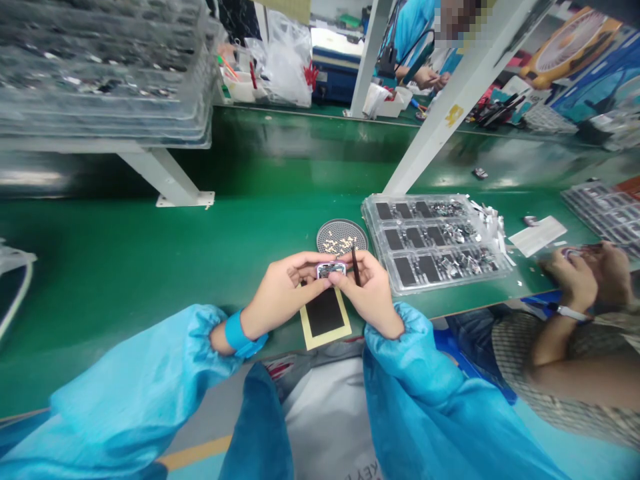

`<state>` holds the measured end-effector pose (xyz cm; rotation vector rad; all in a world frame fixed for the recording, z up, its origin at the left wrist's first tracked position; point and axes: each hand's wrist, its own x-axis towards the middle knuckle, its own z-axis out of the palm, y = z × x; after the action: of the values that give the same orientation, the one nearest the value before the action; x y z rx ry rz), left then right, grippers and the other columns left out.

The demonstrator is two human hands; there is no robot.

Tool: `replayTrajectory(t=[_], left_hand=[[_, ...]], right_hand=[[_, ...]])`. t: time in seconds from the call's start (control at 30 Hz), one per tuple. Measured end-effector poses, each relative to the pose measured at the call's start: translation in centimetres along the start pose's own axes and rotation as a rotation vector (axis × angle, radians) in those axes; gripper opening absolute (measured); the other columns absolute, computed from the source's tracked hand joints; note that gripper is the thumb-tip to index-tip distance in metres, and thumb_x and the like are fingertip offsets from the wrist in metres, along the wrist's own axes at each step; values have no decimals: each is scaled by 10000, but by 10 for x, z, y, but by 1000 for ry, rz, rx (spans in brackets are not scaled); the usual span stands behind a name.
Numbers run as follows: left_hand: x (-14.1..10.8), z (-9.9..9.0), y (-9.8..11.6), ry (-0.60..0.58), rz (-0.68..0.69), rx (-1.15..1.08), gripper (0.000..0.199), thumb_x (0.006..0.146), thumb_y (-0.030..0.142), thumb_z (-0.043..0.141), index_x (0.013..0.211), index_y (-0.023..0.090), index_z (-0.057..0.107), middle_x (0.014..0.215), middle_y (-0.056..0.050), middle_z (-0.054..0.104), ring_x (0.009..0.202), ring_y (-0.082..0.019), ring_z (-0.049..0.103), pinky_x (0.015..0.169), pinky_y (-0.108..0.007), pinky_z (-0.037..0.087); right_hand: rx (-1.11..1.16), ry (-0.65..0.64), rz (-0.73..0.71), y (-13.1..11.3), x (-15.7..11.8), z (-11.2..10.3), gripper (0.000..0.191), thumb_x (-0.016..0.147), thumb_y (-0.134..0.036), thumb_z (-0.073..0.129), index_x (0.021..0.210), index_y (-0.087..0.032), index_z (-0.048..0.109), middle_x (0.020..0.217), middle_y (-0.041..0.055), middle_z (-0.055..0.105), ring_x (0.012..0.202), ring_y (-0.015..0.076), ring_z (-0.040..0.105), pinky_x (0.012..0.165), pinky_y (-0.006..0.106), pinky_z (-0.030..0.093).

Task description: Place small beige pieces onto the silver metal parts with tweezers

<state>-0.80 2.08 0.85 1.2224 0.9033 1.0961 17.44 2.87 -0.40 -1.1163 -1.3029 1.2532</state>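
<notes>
Between both hands is a small purple-rimmed electronic device (331, 270) with its inner parts exposed. My left hand (285, 288) grips its left side, thumb on the near edge. My right hand (369, 287) pinches the right side and also carries dark tweezers (355, 265), which point up between its fingers. Below the device lies a black pad with a pale yellow border (307, 327) at the bench edge. Just beyond the fingertips sits a round grey perforated dish (323, 232) holding many tiny pale pieces.
Right of my hands stands a clear compartment tray (395, 288) with black screens and small parts. White strips (493, 223) lie beside it. A co-worker's hands (575, 277) are at far right. Stacked trays (105, 120) rest on a raised shelf at left; a slanted white post (440, 127) rises behind the tray.
</notes>
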Motion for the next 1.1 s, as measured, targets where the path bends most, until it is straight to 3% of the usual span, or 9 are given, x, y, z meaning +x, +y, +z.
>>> replayTrajectory(t=[0.1,0.2,0.4,0.7,0.87,1.0,1.1], left_hand=[[0,1,0,-5,65,48,281,869,204,766,1148,196,727,1190,-81,707,1073,-202,696,889,-257,575],[-1,2,0,-5,141,151,218,880,210,732,1097,211,751,1157,-68,673,1031,-188,672,812,-253,553],[-3,5,1,40,68,471,224,922,276,678,1136,233,732,1053,-14,734,847,-149,650,691,-252,480],[-6,7,-2,125,1,367,252,862,361,721,1034,181,762,881,-42,733,720,-166,616,599,-261,455],[-5,6,-1,107,21,422,229,889,358,702,1056,210,753,944,-30,733,784,-171,623,639,-272,455],[-2,3,0,98,116,540,175,904,277,668,1057,224,735,939,-4,713,777,-154,601,683,-277,458],[-2,0,0,85,219,654,184,911,198,628,1065,225,727,922,5,686,781,-144,576,721,-273,454]], right_hand=[[46,-67,47,0,1,1,360,754,-384,855,983,-210,638,881,12,678,810,163,651,706,273,537],[8,-93,75,2,2,0,347,748,-426,851,892,-199,631,814,5,666,759,167,635,696,288,523],[-192,-69,42,4,3,-3,322,796,-441,795,825,-197,587,717,-30,573,656,136,514,615,267,415],[-251,-76,-9,0,4,3,364,803,-445,782,742,-202,517,633,-58,488,585,112,423,542,248,324],[-304,-53,-5,-3,-1,0,340,807,-454,796,775,-197,576,669,-44,530,590,111,427,536,245,344],[-399,-32,-161,-18,-3,-11,253,874,-381,765,1038,-220,660,912,0,663,572,100,437,544,266,393],[-450,-86,-386,-28,1,-18,114,964,-311,661,1030,-224,691,969,39,676,801,163,610,750,314,510]])
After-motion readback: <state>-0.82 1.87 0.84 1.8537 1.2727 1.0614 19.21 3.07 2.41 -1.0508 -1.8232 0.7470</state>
